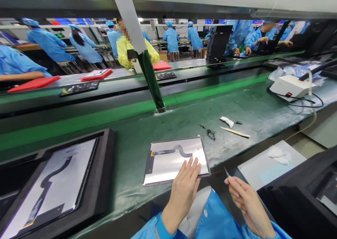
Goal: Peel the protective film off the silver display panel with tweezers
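Note:
A flat display panel [168, 167] with a silvery back and a curved dark ribbon cable [168, 151] lies on the green bench. My left hand [184, 183] rests on the panel's near right part, fingers extended and lying flat near the cable's end. Off the bench's front edge, to the right of the panel, my right hand [243, 197] pinches a thin pointed metal tool [226, 171], its tip directed up and left. The rest of that tool is hidden in my fingers.
Black foam tray [106, 168] with another panel at left. Behind my panel lie dark scraps [210, 133], a yellow-handled blade [235, 132] and a white wrapped item [226, 121]. A green post [151, 81] rises behind; a white device [292, 86] stands at right. Several people work beyond.

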Available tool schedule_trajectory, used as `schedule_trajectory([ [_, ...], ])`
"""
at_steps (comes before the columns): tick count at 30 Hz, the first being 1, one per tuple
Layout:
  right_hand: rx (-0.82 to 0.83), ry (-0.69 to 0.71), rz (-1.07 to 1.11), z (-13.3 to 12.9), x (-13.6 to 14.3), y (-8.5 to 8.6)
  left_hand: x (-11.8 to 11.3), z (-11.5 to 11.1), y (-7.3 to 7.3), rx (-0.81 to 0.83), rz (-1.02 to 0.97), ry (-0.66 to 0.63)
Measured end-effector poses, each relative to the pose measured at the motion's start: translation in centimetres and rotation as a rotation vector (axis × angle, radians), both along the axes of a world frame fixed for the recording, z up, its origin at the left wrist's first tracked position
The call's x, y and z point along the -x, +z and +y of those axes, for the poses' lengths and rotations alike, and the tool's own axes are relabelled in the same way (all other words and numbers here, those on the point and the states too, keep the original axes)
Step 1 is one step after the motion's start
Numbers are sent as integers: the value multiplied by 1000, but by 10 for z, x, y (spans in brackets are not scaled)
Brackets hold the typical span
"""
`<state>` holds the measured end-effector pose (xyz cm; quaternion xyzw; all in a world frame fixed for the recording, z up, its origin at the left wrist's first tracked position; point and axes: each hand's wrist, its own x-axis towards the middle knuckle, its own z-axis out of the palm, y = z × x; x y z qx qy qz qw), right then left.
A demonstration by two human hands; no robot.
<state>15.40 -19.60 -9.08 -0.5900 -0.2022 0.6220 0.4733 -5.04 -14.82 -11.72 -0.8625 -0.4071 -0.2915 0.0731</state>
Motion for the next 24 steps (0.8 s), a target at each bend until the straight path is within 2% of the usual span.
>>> schedule_trajectory([
  [8, -29, -45, -38, 0, -12, 2, -1, 0, 3, -24, 5, 2],
  [24, -55, -89, -116, 1, -34, 18, 0, 0, 2, -25, -10, 3],
])
